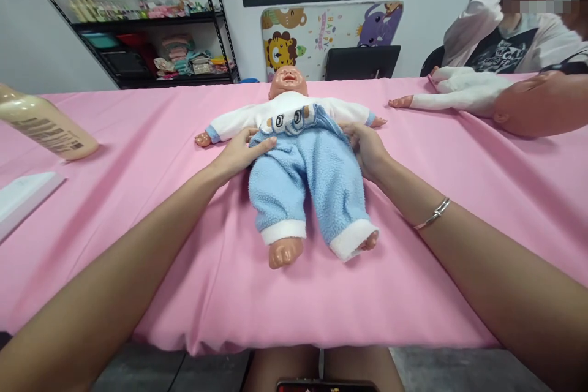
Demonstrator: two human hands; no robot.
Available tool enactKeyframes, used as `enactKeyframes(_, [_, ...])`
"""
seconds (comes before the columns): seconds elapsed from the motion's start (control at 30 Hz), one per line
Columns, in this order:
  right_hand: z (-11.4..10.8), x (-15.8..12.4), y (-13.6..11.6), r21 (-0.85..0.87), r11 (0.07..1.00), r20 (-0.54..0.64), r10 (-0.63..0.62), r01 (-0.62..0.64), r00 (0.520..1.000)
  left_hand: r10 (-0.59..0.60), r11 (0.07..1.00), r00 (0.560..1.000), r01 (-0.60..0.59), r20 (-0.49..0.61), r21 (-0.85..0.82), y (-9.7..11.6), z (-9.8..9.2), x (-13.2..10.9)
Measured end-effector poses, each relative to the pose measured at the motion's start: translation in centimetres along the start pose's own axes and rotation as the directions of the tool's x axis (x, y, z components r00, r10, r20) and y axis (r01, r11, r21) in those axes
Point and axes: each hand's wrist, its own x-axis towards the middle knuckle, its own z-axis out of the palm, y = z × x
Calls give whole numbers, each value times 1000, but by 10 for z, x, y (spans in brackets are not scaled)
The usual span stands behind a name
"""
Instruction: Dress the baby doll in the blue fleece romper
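Note:
A baby doll [288, 81] lies on its back on the pink tablecloth [257, 312], head away from me, arms spread. It wears a white top [243, 119] with an animal face on the front and fuzzy light-blue pants [280, 187] with white cuffs; both bare feet stick out. My left hand [243, 150] is closed at the left side of the waistband, thumb lying over the blue cloth. On the other side, my right hand [367, 148] grips the waistband at the doll's hip, its fingertips partly hidden by the cloth.
At far left are a beige bottle [55, 128] lying on its side and a white box-like object [27, 196]. A second doll [528, 104] lies at right, near a seated person [505, 43]. A black monitor [362, 62] and a stocked shelf [151, 26] stand behind the table.

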Motion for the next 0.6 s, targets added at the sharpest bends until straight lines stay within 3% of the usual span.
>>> enactKeyframes(0.07, [5,-7,-9,26,1000,69,-3,2,998,70,995,996,-65,61,-80,-3,-3,-2])
enactKeyframes(0.17, [9,-16,-16,-75,997,153,-12,24,988,102,989,992,-93,71,-118,-4,-2,-1])
enactKeyframes(0.43, [12,-20,-20,-176,982,130,96,-72,987,152,986,987,-155,-55,-63,-10,1,7])
enactKeyframes(0.53, [11,-20,-22,-99,989,189,129,-112,973,124,991,986,-128,-112,-29,-12,-3,9])
enactKeyframes(0.6, [9,-18,-22,-3,992,147,124,-125,981,83,996,987,-88,-139,-28,-12,-5,9])
